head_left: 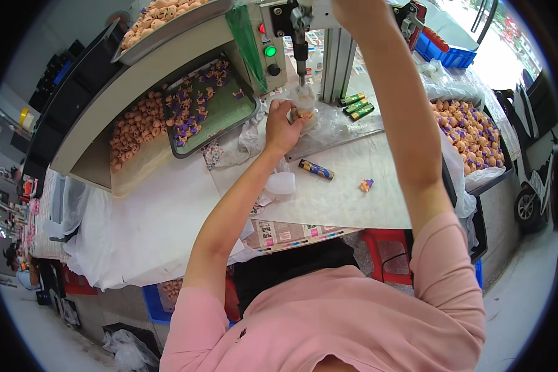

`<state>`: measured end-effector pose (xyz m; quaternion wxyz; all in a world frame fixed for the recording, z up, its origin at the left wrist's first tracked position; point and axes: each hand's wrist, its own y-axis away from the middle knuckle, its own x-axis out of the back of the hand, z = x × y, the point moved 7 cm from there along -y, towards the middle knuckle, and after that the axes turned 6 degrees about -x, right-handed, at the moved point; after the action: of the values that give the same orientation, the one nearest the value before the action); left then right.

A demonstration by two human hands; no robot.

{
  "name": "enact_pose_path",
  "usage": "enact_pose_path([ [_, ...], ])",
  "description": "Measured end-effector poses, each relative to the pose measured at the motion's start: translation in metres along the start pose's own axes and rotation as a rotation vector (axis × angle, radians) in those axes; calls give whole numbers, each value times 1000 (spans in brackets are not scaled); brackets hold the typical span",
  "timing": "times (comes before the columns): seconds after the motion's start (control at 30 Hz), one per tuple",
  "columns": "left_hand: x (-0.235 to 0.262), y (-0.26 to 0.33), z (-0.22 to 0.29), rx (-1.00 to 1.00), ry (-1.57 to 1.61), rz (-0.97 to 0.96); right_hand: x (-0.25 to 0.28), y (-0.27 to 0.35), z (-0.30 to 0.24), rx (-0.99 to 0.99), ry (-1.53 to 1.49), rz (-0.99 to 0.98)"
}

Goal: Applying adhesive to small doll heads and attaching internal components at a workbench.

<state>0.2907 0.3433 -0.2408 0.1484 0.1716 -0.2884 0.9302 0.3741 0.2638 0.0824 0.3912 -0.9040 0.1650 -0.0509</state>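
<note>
Pink sleeves nearest; left hand [283,127] grips a small toy figure [303,115] under the press rod [301,54]; right hand's [353,9] grasp unclear; three batteries [356,106] right of the rod.

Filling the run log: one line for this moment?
left hand: holds toy piece under press tip | right hand: raised at press top, grip unseen

You get bright, even daylight across the white plastic-covered worktable [167,211], with overexposed glare at the upper right (the open doorway side). Shadows stay soft. Straight edges bend near the black fisheye rim, where detail blurs.
</note>
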Motion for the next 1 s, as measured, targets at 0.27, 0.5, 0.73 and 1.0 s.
enact_pose_path([
  [0.27,25,35,-17,537,546,3,21,127,17,442,364,-4],
  [0.5,84,105,-5,889,1498,282,-6,239,114,-110,641,-307],
  [0.73,123,150,9,705,1571,199,-54,300,162,-363,793,-570],
  [1.0,139,185,6,576,1631,93,-45,290,137,-463,549,-438],
])
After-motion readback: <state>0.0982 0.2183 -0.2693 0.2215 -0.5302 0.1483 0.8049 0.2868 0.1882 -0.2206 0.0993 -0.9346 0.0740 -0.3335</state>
